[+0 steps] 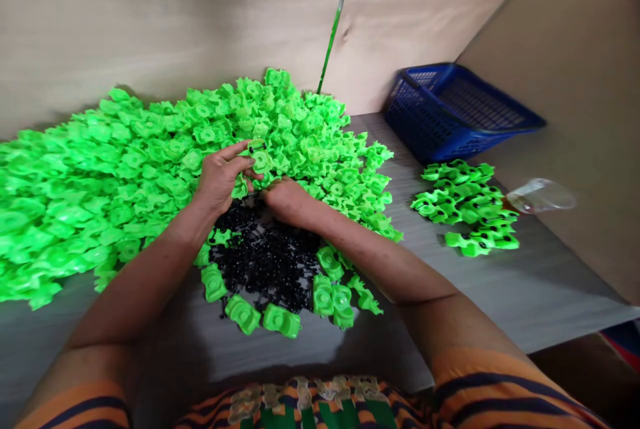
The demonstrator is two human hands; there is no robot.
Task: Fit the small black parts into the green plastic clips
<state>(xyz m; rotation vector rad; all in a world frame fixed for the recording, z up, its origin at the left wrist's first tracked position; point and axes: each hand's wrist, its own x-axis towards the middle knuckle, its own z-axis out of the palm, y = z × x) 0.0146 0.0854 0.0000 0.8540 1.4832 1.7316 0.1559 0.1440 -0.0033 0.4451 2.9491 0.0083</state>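
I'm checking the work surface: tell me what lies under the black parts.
Grey tabletop shows through gaps among the black parts; beneath the densest clumps, the parts themselves hide whatever is there.

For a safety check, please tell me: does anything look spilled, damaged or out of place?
Possibly the transparent plastic cup beside the small pile of green plastic pieces: it appears tilted, though lens distortion may explain it.

Pale wall [175, 29] behind a grey wood-grained tabletop [545, 282]
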